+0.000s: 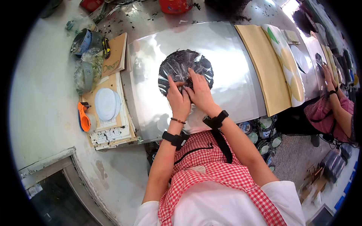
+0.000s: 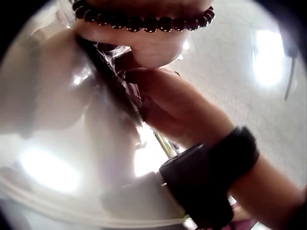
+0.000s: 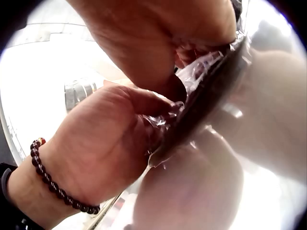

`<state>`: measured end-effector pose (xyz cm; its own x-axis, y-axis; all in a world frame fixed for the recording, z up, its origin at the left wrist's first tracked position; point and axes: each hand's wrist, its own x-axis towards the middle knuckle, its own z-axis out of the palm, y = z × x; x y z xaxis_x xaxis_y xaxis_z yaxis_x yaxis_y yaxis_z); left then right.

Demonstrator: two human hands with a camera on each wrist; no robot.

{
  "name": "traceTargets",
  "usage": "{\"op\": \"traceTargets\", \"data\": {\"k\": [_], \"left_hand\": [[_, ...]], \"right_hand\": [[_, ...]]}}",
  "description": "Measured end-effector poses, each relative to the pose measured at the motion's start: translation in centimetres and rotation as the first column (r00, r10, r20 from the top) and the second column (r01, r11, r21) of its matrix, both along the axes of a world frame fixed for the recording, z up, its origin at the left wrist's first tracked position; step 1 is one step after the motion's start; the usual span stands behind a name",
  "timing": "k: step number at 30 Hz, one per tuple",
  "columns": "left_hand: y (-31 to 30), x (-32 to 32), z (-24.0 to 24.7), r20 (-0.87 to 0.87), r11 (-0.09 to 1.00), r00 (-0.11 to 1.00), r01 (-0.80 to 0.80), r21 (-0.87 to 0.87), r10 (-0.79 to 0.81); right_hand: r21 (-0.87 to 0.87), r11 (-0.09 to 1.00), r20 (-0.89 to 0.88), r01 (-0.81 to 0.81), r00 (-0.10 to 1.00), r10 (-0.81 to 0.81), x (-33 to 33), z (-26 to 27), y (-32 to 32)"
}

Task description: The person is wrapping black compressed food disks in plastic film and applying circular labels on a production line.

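A round black disc (image 1: 169, 67) with a ragged edge lies on a clear plastic sheet, and crinkled, shiny clear film (image 3: 204, 67) covers its top. My left hand (image 1: 179, 100) rests on the disc's near half, index finger stretched forward. Beside it, my right hand (image 1: 200, 94) touches the film near the middle, its index finger also pointing away from me. The thumbs meet close together at the disc's near side. In the right wrist view, the left hand (image 3: 103, 139) has its fingertips right at the wrinkled film, partly hidden by the right hand (image 3: 148, 38).
The clear sheet (image 1: 233, 83) covers a shiny metal table. Left are white round papers (image 1: 106, 103), an orange-handled tool (image 1: 83, 116), a yellow cutter (image 1: 106, 48) and tape rolls (image 1: 83, 41). A tan folder (image 1: 262, 67) lies right; another person's hand (image 1: 329, 75) works beyond. A red container (image 1: 175, 5) stands behind.
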<state>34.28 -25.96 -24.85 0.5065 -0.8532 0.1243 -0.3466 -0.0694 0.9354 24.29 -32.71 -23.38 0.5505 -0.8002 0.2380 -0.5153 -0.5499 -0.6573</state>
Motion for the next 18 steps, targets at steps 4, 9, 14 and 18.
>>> {"op": "traceTargets", "data": {"k": [4,9,14,18], "left_hand": [[-1.3,-0.1,1.4,0.757,0.986,0.651,-0.157,0.058,0.059],[-2.1,0.3,-0.2,0.706,0.992,0.699,-0.111,-0.054,0.117],[-2.4,2.1,3.1,0.714,0.992,0.698,-0.041,0.119,-0.057],[-2.6,3.5,1.2,0.797,0.996,0.602,0.084,-0.003,-0.048]], "right_hand": [[-0.163,0.981,0.03,0.102,0.995,-0.098,0.7,0.7,-0.2],[0.106,0.993,0.179,0.054,0.981,-0.072,0.7,-0.9,-0.7],[-0.417,0.909,-0.173,-0.002,0.982,-0.077,0.4,0.9,-1.7],[-0.199,0.969,-0.085,-0.149,0.987,0.135,-0.1,0.2,-3.6]]}}
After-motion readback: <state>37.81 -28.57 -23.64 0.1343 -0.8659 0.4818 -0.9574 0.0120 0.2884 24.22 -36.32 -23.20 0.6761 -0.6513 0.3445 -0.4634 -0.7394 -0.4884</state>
